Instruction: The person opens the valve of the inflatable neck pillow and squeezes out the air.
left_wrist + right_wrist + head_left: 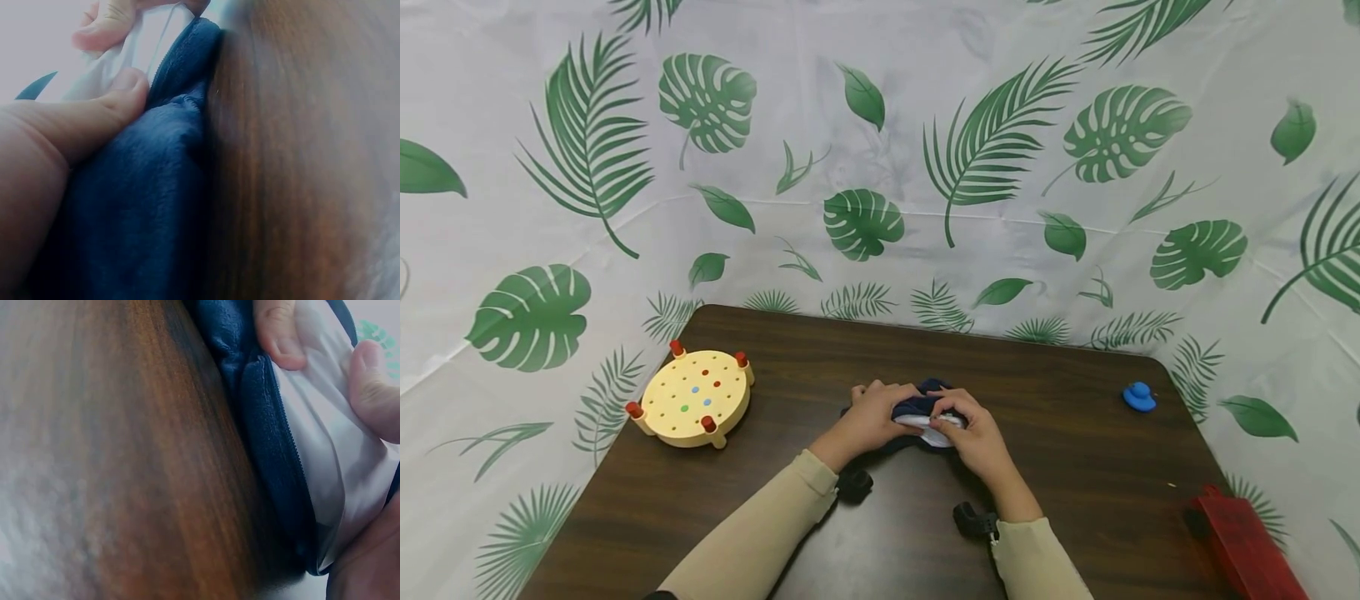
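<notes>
A dark blue, soft fabric piece with a zipper (917, 406) lies on the table between my hands. Its zipper stands unzipped, and white inner material (312, 406) shows through the gap. My left hand (874, 414) grips the blue fabric on the left side, its thumb lying over the zipper edge and the white material. From the other side, my right hand (972, 433) holds the opening, with its thumb (375, 387) against the white part. In the left wrist view the blue cover (144, 187) has a plush surface; the fingers behind it are hidden.
A round yellow pegboard (696, 400) with red-tipped legs stands at the table's left. At the far right sits a small blue hat-shaped object (1138, 397), and a red translucent container (1247, 542) lies along the right edge. A leaf-print curtain (880, 167) hangs behind the table (1037, 367).
</notes>
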Demonstrator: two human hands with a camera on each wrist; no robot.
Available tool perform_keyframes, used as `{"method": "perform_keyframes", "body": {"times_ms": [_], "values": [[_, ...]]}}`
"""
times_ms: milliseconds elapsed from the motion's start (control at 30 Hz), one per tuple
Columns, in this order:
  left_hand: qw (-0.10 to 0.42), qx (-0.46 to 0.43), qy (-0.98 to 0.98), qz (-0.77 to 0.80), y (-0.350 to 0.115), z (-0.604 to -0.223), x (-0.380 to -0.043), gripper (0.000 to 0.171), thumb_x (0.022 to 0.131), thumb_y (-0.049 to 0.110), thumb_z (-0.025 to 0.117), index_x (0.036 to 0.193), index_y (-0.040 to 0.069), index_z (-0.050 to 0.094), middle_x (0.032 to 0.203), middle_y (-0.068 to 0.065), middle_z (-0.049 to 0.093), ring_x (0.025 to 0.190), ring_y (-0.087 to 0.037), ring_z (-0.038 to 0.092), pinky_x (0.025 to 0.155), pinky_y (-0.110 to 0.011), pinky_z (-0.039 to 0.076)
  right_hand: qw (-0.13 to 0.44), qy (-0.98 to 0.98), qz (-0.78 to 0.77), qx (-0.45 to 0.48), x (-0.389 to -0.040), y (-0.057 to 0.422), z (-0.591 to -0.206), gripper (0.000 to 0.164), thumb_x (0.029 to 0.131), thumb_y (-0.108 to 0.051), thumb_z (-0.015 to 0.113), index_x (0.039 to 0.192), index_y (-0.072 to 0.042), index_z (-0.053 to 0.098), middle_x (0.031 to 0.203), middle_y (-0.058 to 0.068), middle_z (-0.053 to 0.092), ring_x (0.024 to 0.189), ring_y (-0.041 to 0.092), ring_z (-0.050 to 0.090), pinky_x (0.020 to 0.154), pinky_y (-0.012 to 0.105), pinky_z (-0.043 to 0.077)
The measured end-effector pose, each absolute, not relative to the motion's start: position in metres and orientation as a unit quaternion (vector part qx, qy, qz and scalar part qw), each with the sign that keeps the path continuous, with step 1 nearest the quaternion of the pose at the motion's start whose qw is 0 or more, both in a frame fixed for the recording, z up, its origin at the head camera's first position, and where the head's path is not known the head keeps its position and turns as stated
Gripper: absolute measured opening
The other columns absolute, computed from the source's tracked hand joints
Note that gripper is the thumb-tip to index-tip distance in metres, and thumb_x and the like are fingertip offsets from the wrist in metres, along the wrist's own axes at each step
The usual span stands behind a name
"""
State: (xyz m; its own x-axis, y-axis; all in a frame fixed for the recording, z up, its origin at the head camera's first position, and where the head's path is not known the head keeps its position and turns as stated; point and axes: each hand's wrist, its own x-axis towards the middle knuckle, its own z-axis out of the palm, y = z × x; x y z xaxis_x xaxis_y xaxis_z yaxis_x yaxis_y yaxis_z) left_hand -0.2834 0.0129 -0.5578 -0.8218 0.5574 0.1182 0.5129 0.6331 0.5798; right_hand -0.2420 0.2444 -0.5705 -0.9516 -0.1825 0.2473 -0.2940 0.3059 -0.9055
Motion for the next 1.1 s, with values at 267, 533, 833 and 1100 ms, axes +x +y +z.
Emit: {"method": "perform_keyframes", "body": {"times_ms": [267, 533, 833, 1100], "values": [[0.037, 0.301, 0.902, 0.309, 0.0124, -0.5563, -0.2837, 0.043, 0.096, 0.047, 0.083, 0.134, 0.035, 0.07, 0.141, 0.006, 0.074, 0.1, -0.018, 0.055, 0.092, -0.049, 0.03, 0.043, -0.811, 0.566, 0.145, -0.2423, 0.2442, -0.571, 0.01, 0.096, -0.014, 0.084, 0.096, -0.02, 0.076, 0.135, 0.003, 0.075, 0.14, 0.03, 0.061, 0.114, 0.016, 0.039], [0.037, 0.302, 0.9, 0.314, 0.0125, -0.5555, -0.2831, 0.036, 0.096, 0.045, 0.083, 0.128, 0.034, 0.071, 0.134, 0.008, 0.077, 0.096, -0.016, 0.053, 0.093, -0.049, 0.029, 0.025, -0.815, 0.563, 0.136, -0.242, 0.2456, -0.5702, 0.008, 0.096, -0.017, 0.084, 0.097, -0.02, 0.077, 0.134, 0.002, 0.075, 0.137, 0.032, 0.063, 0.11, 0.019, 0.043], [0.024, 0.311, 0.9, 0.306, 0.0143, -0.5566, -0.283, 0.032, 0.096, 0.042, 0.083, 0.124, 0.032, 0.07, 0.126, 0.004, 0.077, 0.096, -0.018, 0.054, 0.09, -0.049, 0.033, 0.013, -0.815, 0.567, 0.12, -0.2428, 0.246, -0.574, 0.006, 0.098, -0.019, 0.082, 0.098, -0.018, 0.076, 0.134, 0.002, 0.075, 0.138, 0.029, 0.062, 0.11, 0.021, 0.043], [0.024, 0.315, 0.904, 0.29, 0.0153, -0.5584, -0.2833, 0.028, 0.097, 0.042, 0.081, 0.121, 0.031, 0.069, 0.118, 0.003, 0.075, 0.092, -0.017, 0.051, 0.086, -0.045, 0.032, 0.0, -0.816, 0.568, 0.108, -0.2419, 0.2438, -0.5742, 0.007, 0.097, -0.023, 0.084, 0.097, -0.021, 0.077, 0.133, -0.002, 0.075, 0.138, 0.029, 0.062, 0.11, 0.025, 0.043]]}}
